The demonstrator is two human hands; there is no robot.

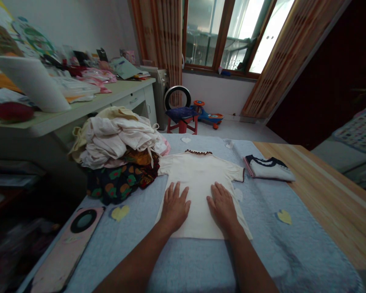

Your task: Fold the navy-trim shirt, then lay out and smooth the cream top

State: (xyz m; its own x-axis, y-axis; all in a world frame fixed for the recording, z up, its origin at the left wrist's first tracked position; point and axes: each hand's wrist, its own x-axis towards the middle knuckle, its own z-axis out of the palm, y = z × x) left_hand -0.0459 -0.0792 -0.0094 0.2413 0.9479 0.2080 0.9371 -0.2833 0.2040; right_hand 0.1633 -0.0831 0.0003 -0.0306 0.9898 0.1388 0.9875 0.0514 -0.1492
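Note:
A cream short-sleeved shirt [198, 173] with a dark trimmed collar lies spread flat on the blue quilted cover [262, 244]. My left hand [174, 205] rests palm down on the shirt's lower left part, fingers stretched out. Beside it my right hand [222, 205] lies flat on the lower right part, fingers also extended. Neither hand holds anything.
A heap of unfolded clothes [118, 150] sits left of the shirt. A folded white and navy garment [270, 167] lies to the right. A pink phone [70, 244] rests at the cover's left edge. Bare wooden tabletop [332, 199] runs along the right. A cluttered desk [79, 101] stands at left.

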